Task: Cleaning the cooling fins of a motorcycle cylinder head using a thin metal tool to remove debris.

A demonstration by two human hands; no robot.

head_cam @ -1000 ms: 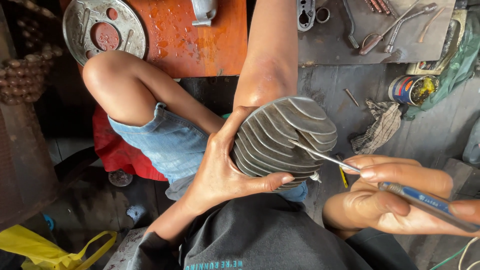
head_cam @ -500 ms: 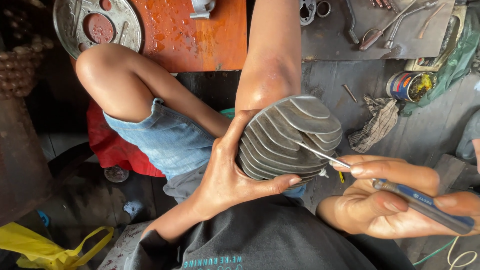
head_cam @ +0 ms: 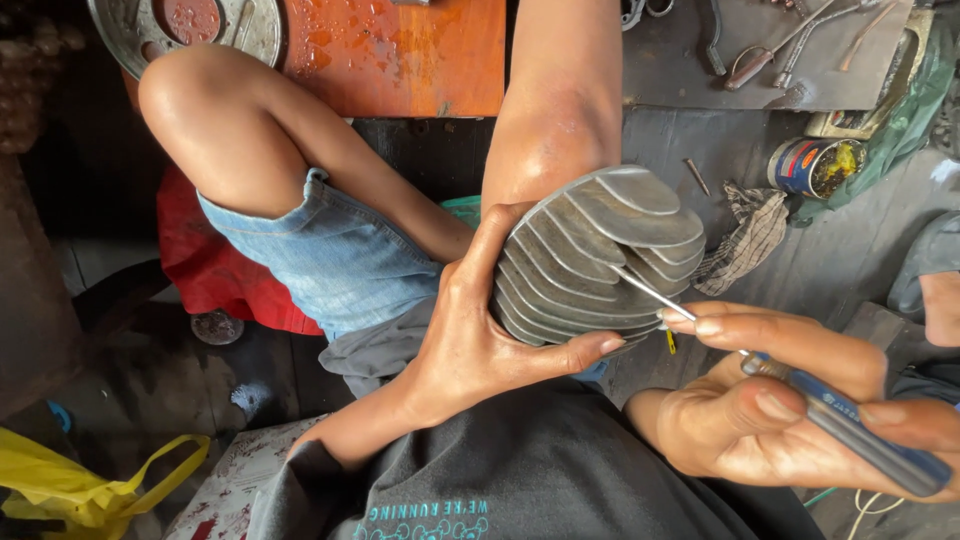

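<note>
My left hand (head_cam: 480,335) grips a grey finned metal engine cylinder (head_cam: 590,255) from below, thumb along its underside, and holds it against my right knee. My right hand (head_cam: 790,400) is closed around a screwdriver (head_cam: 850,430) with a blue and grey handle. Its thin metal shaft points left, and the tip rests between the cylinder's fins at the lower right edge. My index finger lies along the shaft.
An orange, wet board (head_cam: 400,50) lies ahead with a round metal plate (head_cam: 190,25) at its left. A dark sheet (head_cam: 790,50) at the upper right carries hand tools. A small open tin (head_cam: 815,165) and a rag (head_cam: 745,235) sit nearby. A yellow bag (head_cam: 90,485) lies at the lower left.
The cylinder and both hands have shifted slightly right and down in view. The screwdriver tip stays between the fins at the same edge.
</note>
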